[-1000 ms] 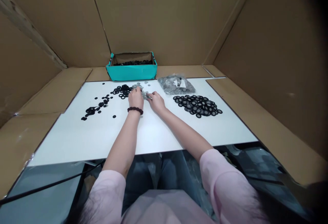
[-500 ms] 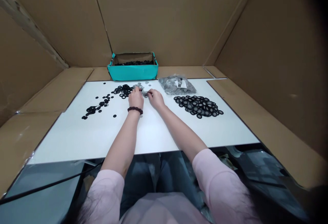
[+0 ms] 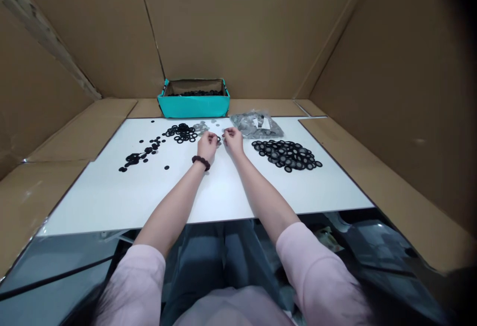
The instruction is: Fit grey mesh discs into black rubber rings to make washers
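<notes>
My left hand (image 3: 207,144) and my right hand (image 3: 233,140) are raised close together over the middle of the white board (image 3: 208,192), fingers curled in a pinch. Each seems to pinch a small part, too small to name. Just behind them lie a few loose grey discs (image 3: 201,127). A heap of black rings (image 3: 181,132) lies to the left of my hands. A larger heap of black rings with grey centres (image 3: 286,153) lies to the right. A beaded bracelet (image 3: 201,162) is on my left wrist.
A clear bag of grey discs (image 3: 256,124) lies behind the right heap. A teal box (image 3: 194,104) holding black rings stands at the back. Scattered black rings (image 3: 139,156) trail to the left. Cardboard walls enclose the board on three sides.
Both hands have lifted off the grey discs and drawn together slightly nearer to me; the left hand moved right, away from the black ring heap.
</notes>
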`<state>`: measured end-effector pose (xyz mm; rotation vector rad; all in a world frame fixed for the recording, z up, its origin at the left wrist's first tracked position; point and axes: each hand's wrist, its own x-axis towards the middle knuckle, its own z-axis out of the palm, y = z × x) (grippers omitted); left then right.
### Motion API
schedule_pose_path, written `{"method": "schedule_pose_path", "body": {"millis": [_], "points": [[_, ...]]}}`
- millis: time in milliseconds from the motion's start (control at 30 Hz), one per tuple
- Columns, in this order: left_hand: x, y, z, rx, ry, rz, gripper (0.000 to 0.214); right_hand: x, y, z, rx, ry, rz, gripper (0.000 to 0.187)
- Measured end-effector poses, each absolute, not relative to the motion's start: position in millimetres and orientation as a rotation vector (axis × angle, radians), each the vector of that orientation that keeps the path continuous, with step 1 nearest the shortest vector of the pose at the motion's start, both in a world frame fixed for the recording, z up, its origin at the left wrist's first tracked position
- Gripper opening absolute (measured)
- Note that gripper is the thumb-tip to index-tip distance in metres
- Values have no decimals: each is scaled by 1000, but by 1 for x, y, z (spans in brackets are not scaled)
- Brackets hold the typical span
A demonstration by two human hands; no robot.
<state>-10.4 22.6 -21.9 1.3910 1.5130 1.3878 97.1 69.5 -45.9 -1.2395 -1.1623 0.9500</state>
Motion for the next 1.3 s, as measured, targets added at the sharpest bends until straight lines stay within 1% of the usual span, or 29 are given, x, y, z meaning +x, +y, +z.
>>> {"method": "schedule_pose_path", "body": {"millis": [133, 267, 333, 500, 600, 733, 800, 933, 1000, 1133, 1300], "points": [[-15, 24, -17, 1208, 1350, 1320, 11, 103, 63, -45, -1203, -1093, 956, 5], [-15, 26, -21, 1198, 1199, 1203, 27, 108, 55, -46, -1198, -1063, 983, 9], [-14, 27, -24, 1248, 1200, 1161, 31, 109, 50, -45, -1212, -1061, 992, 9], [-17, 31, -23, 1406, 1385, 1252, 25, 109, 36, -38, -1236, -1062, 993, 7], [-23, 29, -18, 1390, 1483, 1333, 19, 108, 31, -34, -1240, -1057, 1108, 8], [-29, 21, -12, 1409, 1538, 1328, 14, 106, 26, -29, -1183, -1081, 1294, 8], [-29, 16, -9, 1437, 1552, 1306, 15, 105, 23, -28, -1139, -1118, 1339, 9], [-27, 9, -5, 1437, 1501, 1261, 21, 104, 19, -25, -1084, -1155, 1387, 22], [-26, 8, -4, 1418, 1484, 1238, 23, 103, 18, -25, -1057, -1161, 1406, 25], [-27, 8, -3, 1447, 1465, 1210, 26, 104, 19, -25, -1036, -1190, 1452, 26], [-32, 10, -1, 1473, 1414, 1139, 25, 107, 23, -28, -1024, -1251, 1452, 21]]}}
